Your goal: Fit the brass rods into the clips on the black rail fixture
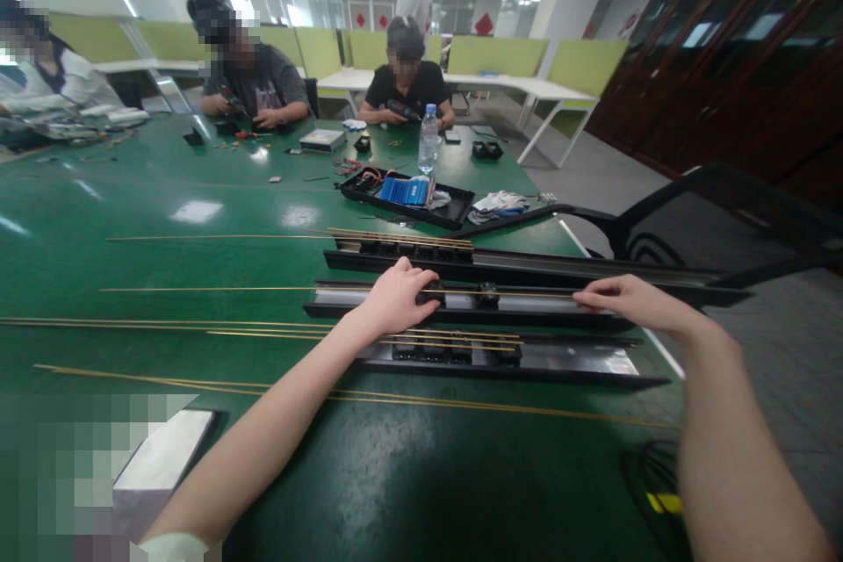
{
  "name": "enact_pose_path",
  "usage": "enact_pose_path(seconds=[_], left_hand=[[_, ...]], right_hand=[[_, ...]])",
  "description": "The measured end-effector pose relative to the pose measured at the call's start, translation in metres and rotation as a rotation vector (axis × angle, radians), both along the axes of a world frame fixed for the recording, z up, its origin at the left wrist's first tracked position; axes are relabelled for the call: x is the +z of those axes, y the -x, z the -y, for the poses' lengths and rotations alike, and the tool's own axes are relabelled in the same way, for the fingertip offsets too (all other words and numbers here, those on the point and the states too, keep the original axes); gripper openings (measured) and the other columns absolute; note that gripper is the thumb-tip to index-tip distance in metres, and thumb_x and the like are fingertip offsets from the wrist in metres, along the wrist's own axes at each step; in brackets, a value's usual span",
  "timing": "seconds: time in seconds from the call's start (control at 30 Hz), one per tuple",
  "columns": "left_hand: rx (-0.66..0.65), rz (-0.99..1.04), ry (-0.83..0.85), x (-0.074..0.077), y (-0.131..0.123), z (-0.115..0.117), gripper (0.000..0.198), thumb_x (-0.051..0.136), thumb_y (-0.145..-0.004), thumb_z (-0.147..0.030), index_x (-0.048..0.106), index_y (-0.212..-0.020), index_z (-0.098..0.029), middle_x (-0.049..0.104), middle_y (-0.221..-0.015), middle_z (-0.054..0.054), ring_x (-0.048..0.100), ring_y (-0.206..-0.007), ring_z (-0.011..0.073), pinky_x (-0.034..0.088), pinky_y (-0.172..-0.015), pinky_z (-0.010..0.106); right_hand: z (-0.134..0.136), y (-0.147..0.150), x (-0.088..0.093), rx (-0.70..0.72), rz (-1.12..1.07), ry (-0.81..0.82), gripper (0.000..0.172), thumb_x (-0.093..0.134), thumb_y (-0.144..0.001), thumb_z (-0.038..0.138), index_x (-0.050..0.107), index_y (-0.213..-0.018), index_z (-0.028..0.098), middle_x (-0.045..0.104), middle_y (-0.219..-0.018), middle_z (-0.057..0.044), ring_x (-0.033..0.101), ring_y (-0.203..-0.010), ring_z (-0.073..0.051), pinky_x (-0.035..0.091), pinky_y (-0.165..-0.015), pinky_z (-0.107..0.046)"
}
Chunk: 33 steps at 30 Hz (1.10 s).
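A long, thin, straight rod (pixel 204 289), gold-coloured and slightly shiny, lies lengthwise over the middle tray (pixel 454 312), its left part reaching well out over the green table (pixel 98 202). The right hand (pixel 623 297) pinches its right end between thumb and fingertips. The left hand (pixel 400 297) curls thumb and fingers around a small, dark, chunky block (pixel 433 292) in that tray. A second block (pixel 487 295), just as black, sits to its right, beneath the rod. The tray is narrow, black-edged and silvery-grey inside.
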<state>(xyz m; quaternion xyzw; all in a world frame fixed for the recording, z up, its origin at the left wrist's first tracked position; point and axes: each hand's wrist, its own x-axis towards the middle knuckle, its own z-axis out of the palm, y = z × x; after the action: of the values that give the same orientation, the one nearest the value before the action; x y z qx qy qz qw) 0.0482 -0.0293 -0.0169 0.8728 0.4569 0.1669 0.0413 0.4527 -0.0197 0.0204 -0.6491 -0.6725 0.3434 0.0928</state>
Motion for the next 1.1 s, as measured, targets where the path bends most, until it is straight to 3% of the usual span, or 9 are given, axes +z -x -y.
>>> enact_pose_path(seconds=[0.57, 0.8, 0.93, 1.1], left_hand=[[0.001, -0.004, -0.012, -0.002, 0.001, -0.001, 0.040, 0.061, -0.087, -0.042, 0.063, -0.122, -0.022, 0.071, -0.100, 0.008, 0.052, -0.102, 0.0275, 0.049, -0.088, 0.039], [-0.007, 0.000, -0.022, -0.002, 0.000, -0.001, 0.040, 0.061, -0.087, -0.043, 0.064, -0.121, -0.021, 0.071, -0.099, 0.008, 0.052, -0.101, 0.0275, 0.049, -0.087, 0.039], [-0.007, -0.003, -0.019, -0.002, 0.000, -0.001, 0.040, 0.060, -0.087, -0.042, 0.064, -0.121, -0.021, 0.071, -0.099, 0.008, 0.052, -0.100, 0.0275, 0.049, -0.087, 0.039], [-0.003, 0.000, -0.018, -0.004, 0.001, -0.001, 0.041, 0.060, -0.087, -0.043, 0.063, -0.123, -0.021, 0.071, -0.102, 0.008, 0.052, -0.102, 0.0273, 0.049, -0.088, 0.039]], right_hand=[[-0.004, -0.023, -0.008, -0.026, -0.007, -0.056, 0.051, 0.065, -0.074, 0.066, 0.074, -0.079, 0.017, 0.071, -0.082, -0.013, 0.061, -0.083, -0.027, 0.046, -0.082, -0.037], [-0.013, -0.035, -0.020, -0.067, 0.017, -0.061, 0.034, 0.059, -0.078, 0.044, 0.073, -0.091, 0.015, 0.071, -0.080, -0.012, 0.062, -0.076, -0.025, 0.048, -0.078, -0.036], [-0.014, -0.029, -0.015, -0.051, 0.053, -0.117, 0.030, 0.056, -0.080, 0.032, 0.071, -0.100, 0.015, 0.073, -0.092, -0.013, 0.066, -0.088, -0.026, 0.048, -0.084, -0.035], [-0.011, -0.002, -0.001, -0.013, 0.092, -0.239, 0.033, 0.054, -0.084, 0.034, 0.072, -0.104, 0.015, 0.075, -0.099, -0.012, 0.067, -0.095, -0.028, 0.049, -0.087, -0.036]])
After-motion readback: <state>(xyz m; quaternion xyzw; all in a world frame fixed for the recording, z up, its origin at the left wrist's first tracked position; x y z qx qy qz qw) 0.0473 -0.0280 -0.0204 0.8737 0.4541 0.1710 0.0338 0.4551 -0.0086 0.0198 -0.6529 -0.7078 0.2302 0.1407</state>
